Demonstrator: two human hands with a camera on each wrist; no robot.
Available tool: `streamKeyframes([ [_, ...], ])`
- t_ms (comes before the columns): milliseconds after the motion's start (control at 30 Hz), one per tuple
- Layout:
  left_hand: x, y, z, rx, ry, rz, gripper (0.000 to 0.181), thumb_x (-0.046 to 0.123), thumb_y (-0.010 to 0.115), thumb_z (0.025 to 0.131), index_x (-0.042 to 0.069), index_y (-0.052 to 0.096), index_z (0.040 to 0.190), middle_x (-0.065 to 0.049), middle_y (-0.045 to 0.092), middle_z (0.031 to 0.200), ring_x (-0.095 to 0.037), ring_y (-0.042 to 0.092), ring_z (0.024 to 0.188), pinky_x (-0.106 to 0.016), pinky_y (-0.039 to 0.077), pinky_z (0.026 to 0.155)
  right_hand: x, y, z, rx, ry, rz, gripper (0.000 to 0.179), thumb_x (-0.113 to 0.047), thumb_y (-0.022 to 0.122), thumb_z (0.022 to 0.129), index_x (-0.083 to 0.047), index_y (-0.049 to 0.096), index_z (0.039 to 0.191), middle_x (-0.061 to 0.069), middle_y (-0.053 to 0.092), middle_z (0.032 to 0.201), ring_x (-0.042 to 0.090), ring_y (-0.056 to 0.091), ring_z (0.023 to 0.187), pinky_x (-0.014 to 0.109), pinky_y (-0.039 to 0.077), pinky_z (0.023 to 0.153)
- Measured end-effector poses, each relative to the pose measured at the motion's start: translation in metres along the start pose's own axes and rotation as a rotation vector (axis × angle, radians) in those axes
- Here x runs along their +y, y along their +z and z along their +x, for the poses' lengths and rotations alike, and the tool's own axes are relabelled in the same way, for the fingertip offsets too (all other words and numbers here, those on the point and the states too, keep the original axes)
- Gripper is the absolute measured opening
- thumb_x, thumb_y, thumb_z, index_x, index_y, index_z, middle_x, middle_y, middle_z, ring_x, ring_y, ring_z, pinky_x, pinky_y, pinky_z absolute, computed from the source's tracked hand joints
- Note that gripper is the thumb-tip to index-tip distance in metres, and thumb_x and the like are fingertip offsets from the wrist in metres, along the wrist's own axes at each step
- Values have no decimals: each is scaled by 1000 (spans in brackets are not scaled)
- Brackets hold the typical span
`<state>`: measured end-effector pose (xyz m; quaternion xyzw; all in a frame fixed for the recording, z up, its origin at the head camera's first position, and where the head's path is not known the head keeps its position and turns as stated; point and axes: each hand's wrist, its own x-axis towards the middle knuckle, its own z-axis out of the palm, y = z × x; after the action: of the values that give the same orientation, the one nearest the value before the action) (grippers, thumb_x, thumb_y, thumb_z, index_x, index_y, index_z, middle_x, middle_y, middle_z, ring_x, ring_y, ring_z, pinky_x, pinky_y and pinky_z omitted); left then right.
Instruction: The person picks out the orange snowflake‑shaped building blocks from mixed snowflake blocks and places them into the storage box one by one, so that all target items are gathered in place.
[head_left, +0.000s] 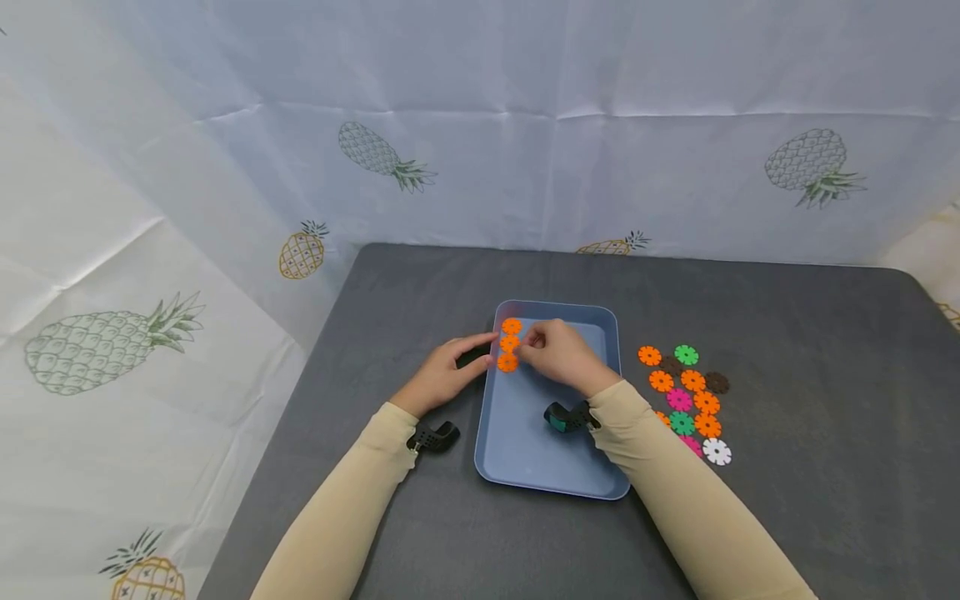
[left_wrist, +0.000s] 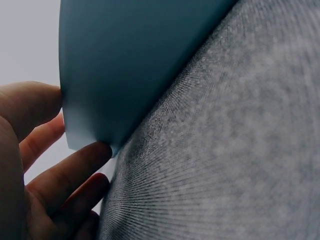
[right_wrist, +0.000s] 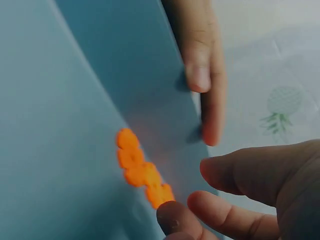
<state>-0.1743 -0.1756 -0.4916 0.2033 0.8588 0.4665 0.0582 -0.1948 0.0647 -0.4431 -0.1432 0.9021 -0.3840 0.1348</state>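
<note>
A blue tray lies on the table with three orange notched discs in a row along the inside of its left wall. My left hand touches the outside of that wall, thumb and fingers extended, as the left wrist view also shows at the tray's side. Over the tray, my right hand is beside the row. In the right wrist view its thumb and fingers stand apart, one fingertip at the end of the orange discs. No disc shows between them.
Right of the tray, a loose group of notched discs lies on the dark grey table, in orange, green, pink, brown and white. My right sleeve covers part of the group. A pineapple-print cloth hangs behind the table.
</note>
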Motion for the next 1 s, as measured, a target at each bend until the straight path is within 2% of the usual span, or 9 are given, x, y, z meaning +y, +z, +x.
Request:
streamKeyframes([
  [200,1,2,-1,-14,-8,-14,48,32,63,107,20,58,153,-5,57,154,-29,50,143,-51,37,121,-1,-9,-9,2,20,14,20,-25,68,102,-7,75,95,5,65,74,21,56,62,33,47,59],
  [367,1,1,-1,-9,3,-14,47,31,63,107,18,58,153,-6,57,154,-30,51,143,-53,38,120,-2,-15,-16,22,5,-1,22,-27,70,102,-6,75,97,5,66,76,21,57,62,33,49,58],
  [667,1,1,0,-9,-14,-13,47,32,64,107,19,59,153,-5,57,154,-29,50,144,-51,37,121,-5,-26,-29,57,-2,-19,20,-30,71,102,-11,74,96,3,67,79,21,59,63,34,51,59],
  [1000,-1,0,-1,-13,-18,-20,48,31,63,107,19,58,153,-8,55,156,-32,47,146,-54,36,121,5,-38,-45,115,-9,-38,19,-29,72,100,-11,74,96,3,69,83,20,58,65,35,49,60],
])
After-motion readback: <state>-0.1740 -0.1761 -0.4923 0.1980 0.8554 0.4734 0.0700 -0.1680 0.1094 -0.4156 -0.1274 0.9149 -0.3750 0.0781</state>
